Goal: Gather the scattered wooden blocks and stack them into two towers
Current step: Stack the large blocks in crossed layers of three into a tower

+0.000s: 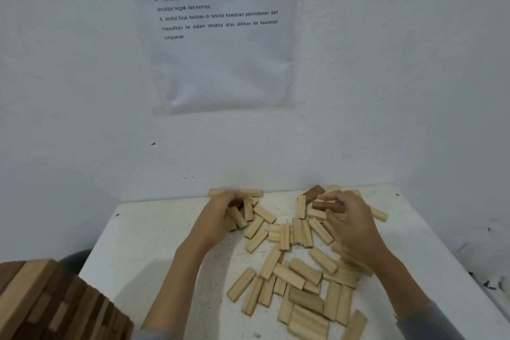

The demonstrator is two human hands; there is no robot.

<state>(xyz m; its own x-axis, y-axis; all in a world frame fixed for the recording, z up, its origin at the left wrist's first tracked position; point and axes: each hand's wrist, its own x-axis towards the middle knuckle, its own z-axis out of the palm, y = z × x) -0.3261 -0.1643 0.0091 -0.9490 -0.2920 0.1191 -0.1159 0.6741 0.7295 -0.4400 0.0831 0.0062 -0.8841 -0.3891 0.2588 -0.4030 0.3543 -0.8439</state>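
Pale wooden blocks [289, 273] lie scattered on the white table [143, 243], from centre to near right. Step, as judged: gathering. Left hand [220, 215] curls round blocks at the far edge. Right hand [347, 221] pinches a dark block [328, 205]. Next move calls for drawing both loads left, where there is open room. Some blocks lie close to the near-right rim.

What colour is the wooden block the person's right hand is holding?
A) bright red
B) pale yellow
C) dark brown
C: the right hand pinches a dark brown rectangular wooden block, unlike the pale wooden blocks scattered around it.
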